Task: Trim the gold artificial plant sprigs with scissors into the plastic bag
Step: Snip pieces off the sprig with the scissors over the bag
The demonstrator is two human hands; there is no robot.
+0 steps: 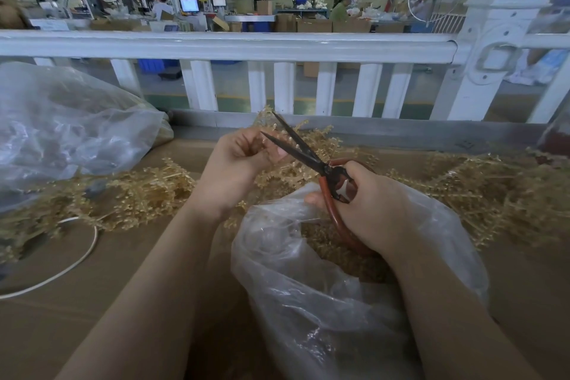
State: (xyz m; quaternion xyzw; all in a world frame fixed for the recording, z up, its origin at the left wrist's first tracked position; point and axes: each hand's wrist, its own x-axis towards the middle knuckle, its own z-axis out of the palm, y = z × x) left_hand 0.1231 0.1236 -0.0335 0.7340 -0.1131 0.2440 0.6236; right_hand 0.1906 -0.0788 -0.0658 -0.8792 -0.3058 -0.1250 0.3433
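My left hand [236,163] pinches a gold sprig [268,119] whose tips stick up behind the blades. My right hand [373,207] grips the red handles of dark-bladed scissors [303,153]. The blades are spread apart and point up-left, right beside my left fingertips. Below both hands a clear plastic bag [308,287] lies open with gold cuttings [336,253] inside. Loose gold sprigs are heaped across the cardboard surface at left [138,191] and right [493,191].
A second, large clear plastic bag [68,126] with gold material bulges at the left. A white cord [80,256] loops over the cardboard [92,318]. A white railing [277,43] runs across behind the work surface, with a factory floor and people beyond.
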